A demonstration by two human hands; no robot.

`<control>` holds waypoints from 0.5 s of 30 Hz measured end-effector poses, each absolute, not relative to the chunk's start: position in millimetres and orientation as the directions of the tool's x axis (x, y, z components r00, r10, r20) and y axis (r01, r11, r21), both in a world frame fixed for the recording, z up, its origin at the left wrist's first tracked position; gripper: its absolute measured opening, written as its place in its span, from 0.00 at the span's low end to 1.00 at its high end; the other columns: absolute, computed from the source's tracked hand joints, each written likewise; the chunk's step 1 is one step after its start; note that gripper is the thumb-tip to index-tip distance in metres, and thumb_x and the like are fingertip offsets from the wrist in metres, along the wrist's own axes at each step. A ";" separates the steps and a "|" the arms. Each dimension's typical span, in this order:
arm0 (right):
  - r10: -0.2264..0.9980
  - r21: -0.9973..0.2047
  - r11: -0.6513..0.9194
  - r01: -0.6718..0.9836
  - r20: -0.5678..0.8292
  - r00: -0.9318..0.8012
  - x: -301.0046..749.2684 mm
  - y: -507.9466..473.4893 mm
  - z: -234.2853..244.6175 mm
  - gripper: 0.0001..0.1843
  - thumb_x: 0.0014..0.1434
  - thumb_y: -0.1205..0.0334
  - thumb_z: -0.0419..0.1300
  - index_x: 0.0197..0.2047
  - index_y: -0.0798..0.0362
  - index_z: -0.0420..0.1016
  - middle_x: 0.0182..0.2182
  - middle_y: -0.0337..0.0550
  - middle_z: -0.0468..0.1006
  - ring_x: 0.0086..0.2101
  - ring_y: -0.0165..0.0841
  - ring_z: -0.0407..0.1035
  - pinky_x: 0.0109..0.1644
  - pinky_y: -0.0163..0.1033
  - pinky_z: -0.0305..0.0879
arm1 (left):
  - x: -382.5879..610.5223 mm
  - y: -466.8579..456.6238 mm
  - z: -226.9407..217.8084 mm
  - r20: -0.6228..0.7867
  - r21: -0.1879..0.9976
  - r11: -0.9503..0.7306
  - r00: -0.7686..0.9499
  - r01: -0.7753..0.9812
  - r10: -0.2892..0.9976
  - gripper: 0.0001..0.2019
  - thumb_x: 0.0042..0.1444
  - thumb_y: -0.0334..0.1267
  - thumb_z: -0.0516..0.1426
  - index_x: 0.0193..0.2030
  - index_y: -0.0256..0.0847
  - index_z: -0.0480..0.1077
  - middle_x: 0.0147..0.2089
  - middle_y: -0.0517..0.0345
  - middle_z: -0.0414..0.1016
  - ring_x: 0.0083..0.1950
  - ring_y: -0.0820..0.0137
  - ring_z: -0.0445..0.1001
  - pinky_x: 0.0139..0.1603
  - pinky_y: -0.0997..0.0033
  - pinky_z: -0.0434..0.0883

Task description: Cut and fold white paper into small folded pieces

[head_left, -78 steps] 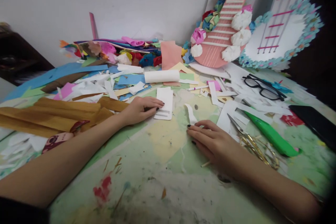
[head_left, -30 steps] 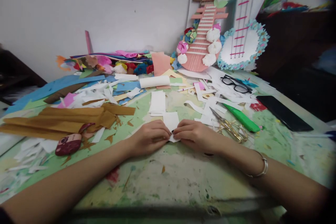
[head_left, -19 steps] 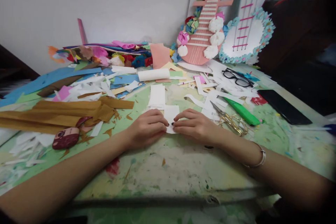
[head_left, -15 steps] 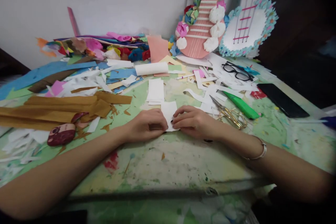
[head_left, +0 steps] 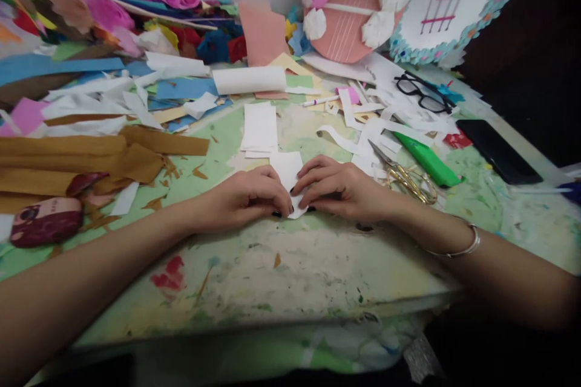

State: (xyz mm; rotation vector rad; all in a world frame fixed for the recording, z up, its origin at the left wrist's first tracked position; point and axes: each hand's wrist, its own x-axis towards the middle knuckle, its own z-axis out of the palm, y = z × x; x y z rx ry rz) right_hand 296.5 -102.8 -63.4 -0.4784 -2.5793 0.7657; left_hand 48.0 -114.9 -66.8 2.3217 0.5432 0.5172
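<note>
A small white piece of paper point(head_left: 287, 170) lies on the paint-stained table between my hands. My left hand point(head_left: 254, 195) pinches its near left edge, thumb below and fingers curled over. On the other side my right hand point(head_left: 338, 188) grips the near right edge with its fingers bent. The near end of the paper looks slightly bent up or creased between the fingertips. Just beyond it rests a stack of white paper pieces point(head_left: 260, 127). Gold-handled scissors point(head_left: 411, 182) lie to the right of my right hand.
A white paper roll point(head_left: 249, 80) and paper scraps lie farther back. To the right are a green packet point(head_left: 429, 159), glasses point(head_left: 422, 92) and a black phone point(head_left: 499, 151). Brown crepe paper point(head_left: 59, 157) and a maroon case point(head_left: 46, 222) sit left. Decorated paper instruments point(head_left: 349, 18) lean behind.
The view has tilted down and moved closer, so things at the back sit higher. Both hands stay on the paper, with only slight finger movement at its near edge.
</note>
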 end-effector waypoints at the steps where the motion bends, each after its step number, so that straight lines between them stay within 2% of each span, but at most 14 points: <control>1: 0.434 -0.581 0.786 0.211 0.276 -0.858 296.4 -103.1 -63.1 0.09 0.61 0.68 0.58 0.39 0.50 0.79 0.44 0.41 0.79 0.49 0.36 0.63 0.55 0.45 0.62 | 48.8 -115.9 -66.7 0.209 0.698 -0.673 0.829 0.245 0.519 0.10 0.61 0.30 0.52 0.39 0.43 0.75 0.38 0.54 0.78 0.46 0.68 0.71 0.46 0.68 0.70; 8: 0.446 -0.587 0.772 0.243 0.227 -0.866 293.7 -104.4 -60.4 0.08 0.60 0.69 0.58 0.39 0.50 0.79 0.43 0.42 0.77 0.48 0.34 0.64 0.55 0.44 0.59 | 55.6 -120.1 -67.6 0.173 0.770 -0.561 0.748 0.304 0.641 0.08 0.57 0.32 0.58 0.43 0.42 0.74 0.37 0.56 0.76 0.39 0.71 0.75 0.39 0.72 0.73; 11: 0.472 -0.606 0.749 0.268 0.204 -0.858 292.6 -104.2 -58.9 0.09 0.59 0.69 0.59 0.39 0.49 0.79 0.42 0.41 0.77 0.48 0.34 0.64 0.55 0.44 0.59 | 57.1 -119.9 -69.5 0.171 0.774 -0.537 0.705 0.337 0.689 0.06 0.55 0.34 0.59 0.41 0.41 0.75 0.36 0.56 0.77 0.37 0.71 0.76 0.39 0.71 0.73; 15: 0.475 -0.640 0.721 0.266 0.176 -0.862 292.8 -102.9 -57.5 0.08 0.58 0.69 0.61 0.37 0.49 0.79 0.43 0.41 0.77 0.48 0.34 0.64 0.57 0.45 0.57 | 56.4 -118.3 -69.8 0.178 0.766 -0.544 0.701 0.342 0.691 0.06 0.55 0.34 0.60 0.39 0.41 0.75 0.35 0.56 0.78 0.36 0.71 0.76 0.38 0.71 0.72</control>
